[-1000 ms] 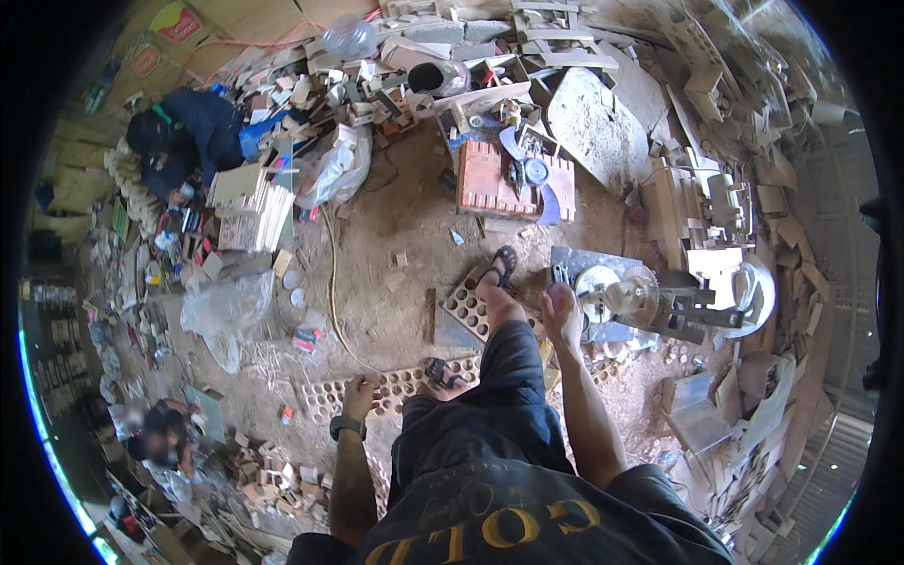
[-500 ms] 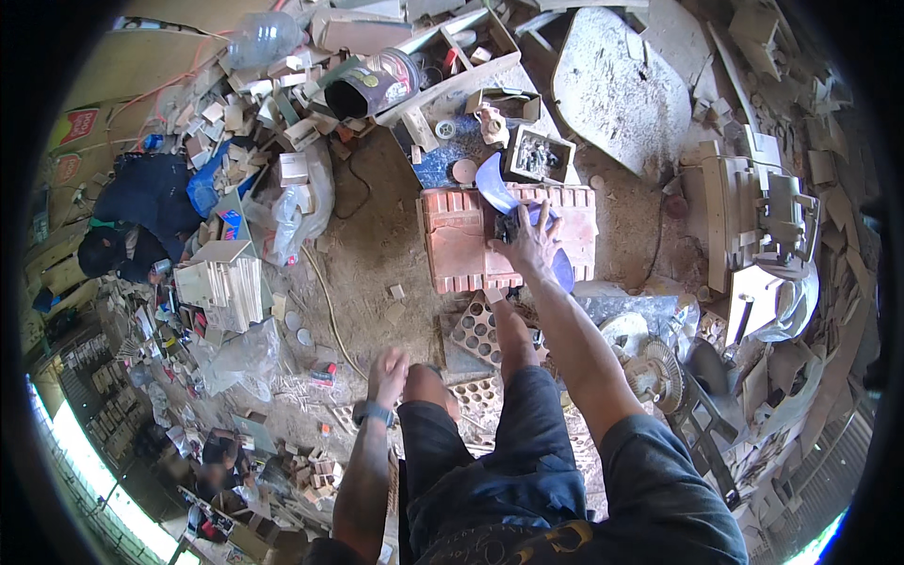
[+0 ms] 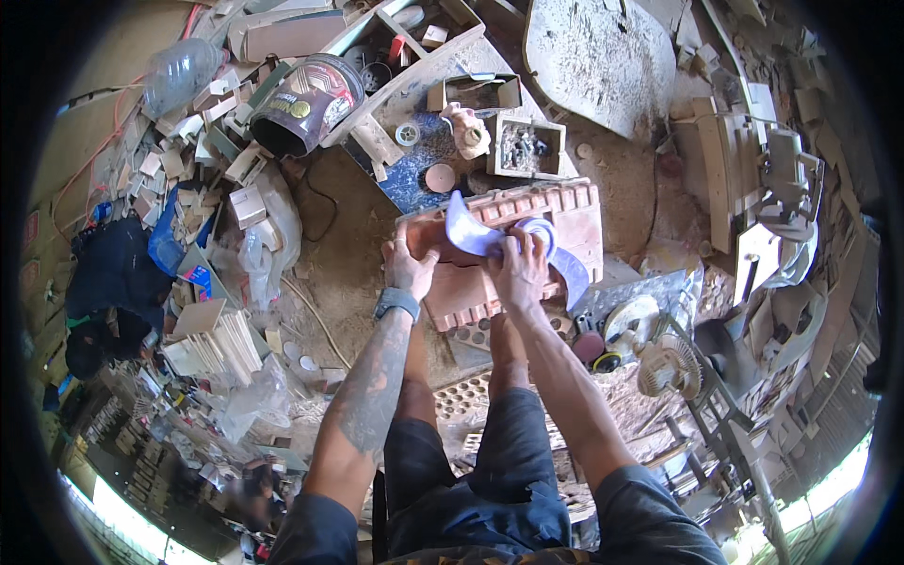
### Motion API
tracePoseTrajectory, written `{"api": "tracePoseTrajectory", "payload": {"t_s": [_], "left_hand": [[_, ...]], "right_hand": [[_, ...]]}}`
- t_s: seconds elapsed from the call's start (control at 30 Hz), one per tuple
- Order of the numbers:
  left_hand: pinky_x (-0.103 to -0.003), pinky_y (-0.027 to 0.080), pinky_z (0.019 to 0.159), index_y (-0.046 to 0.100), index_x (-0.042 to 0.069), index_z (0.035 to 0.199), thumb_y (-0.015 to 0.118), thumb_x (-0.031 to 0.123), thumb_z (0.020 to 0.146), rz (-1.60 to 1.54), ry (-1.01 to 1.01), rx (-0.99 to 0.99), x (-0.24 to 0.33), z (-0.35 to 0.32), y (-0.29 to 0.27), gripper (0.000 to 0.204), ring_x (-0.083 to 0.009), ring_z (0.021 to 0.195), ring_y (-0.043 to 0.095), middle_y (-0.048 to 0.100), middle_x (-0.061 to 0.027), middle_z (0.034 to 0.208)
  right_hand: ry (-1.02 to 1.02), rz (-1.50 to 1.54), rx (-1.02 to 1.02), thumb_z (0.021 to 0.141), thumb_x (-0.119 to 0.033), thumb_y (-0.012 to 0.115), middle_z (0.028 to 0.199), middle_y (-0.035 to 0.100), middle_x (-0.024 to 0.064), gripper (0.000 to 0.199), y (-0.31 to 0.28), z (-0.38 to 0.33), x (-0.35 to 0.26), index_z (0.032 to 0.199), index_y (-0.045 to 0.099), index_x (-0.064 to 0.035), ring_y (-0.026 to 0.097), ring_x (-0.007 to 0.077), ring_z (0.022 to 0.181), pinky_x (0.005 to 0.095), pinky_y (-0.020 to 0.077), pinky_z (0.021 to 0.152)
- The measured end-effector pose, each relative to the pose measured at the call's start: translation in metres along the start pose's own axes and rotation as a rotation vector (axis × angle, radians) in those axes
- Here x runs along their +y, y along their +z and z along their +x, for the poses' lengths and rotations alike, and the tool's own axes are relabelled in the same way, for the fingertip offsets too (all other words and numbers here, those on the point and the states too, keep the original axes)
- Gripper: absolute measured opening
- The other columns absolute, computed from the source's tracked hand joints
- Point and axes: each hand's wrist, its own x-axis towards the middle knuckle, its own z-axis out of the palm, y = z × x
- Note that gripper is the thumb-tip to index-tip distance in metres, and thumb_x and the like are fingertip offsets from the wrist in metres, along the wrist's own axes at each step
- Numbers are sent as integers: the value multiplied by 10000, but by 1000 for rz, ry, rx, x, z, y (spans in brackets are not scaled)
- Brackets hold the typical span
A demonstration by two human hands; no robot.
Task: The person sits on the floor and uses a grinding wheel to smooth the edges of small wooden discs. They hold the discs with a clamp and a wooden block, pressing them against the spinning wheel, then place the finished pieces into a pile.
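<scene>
My right hand (image 3: 517, 266) grips a roll of pale blue-white sandpaper strip (image 3: 539, 237), whose loose end (image 3: 469, 232) curls up to the left over a red hollow brick (image 3: 527, 212). My left hand (image 3: 408, 266), a watch on its wrist, rests on the left edge of that brick, close to the strip's loose end. Both forearms reach forward over my knees in dark trousers. The brick lies on sandy ground in front of me.
A dark paint bucket (image 3: 306, 102) lies tipped at upper left beside wood offcuts. A small wooden box of screws (image 3: 524, 147), a tape roll (image 3: 408, 134) and a blue board lie behind the brick. An angle grinder (image 3: 629, 334) and a fan part (image 3: 669, 363) lie right. Another person crouches at left (image 3: 108, 282).
The view has closed in on the brick. My left hand rose from the ground beside my knee to the brick's left edge, and the strip now unrolls from my right hand.
</scene>
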Motion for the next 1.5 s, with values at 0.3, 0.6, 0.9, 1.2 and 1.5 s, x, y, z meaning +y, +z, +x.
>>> {"api": "tracePoseTrajectory", "payload": {"t_s": [0.3, 0.6, 0.9, 1.2, 1.5], "left_hand": [[-415, 468, 957, 537, 33, 1173, 876, 285, 649, -159, 234, -5, -12, 30, 2, 674, -353, 1110, 555, 553, -192, 1197], [-397, 462, 952, 545, 31, 1262, 879, 229, 648, 52, 484, 107, 6, -11, -39, 726, -303, 1109, 565, 602, -142, 1189], [-429, 455, 938, 554, 53, 1253, 824, 142, 703, -142, 466, -25, 22, -121, -65, 620, -331, 1098, 551, 578, -142, 1163], [-455, 442, 909, 540, 103, 1178, 823, 90, 679, -113, 527, -37, 10, -176, -56, 573, -345, 1073, 523, 550, -122, 1131], [-448, 436, 916, 537, 85, 1186, 817, 89, 687, -113, 524, -31, 14, -174, -59, 572, -341, 1064, 519, 546, -125, 1126]], "right_hand": [[120, 226, 79, 726, -4, 735, 801, 612, 97, 209, -47, 9, 5, 879, 597, -39, 605, 248, 750, 356, 486, 676], [124, 315, 272, 762, 56, 674, 835, 677, 81, 147, -164, 87, 25, 887, 626, -3, 581, 94, 670, 253, 468, 587], [-169, 167, -60, 742, -34, 692, 924, 667, 144, 252, -140, 169, 51, 992, 659, -44, 661, 305, 830, 374, 522, 751], [-425, -12, -344, 811, -71, 627, 1006, 613, 153, 231, -34, 183, 69, 1039, 599, -45, 598, 361, 967, 451, 491, 847], [-360, -44, -575, 876, -196, 660, 1089, 656, 100, 220, -21, 174, 56, 1080, 638, -116, 644, 314, 993, 431, 522, 818]]}}
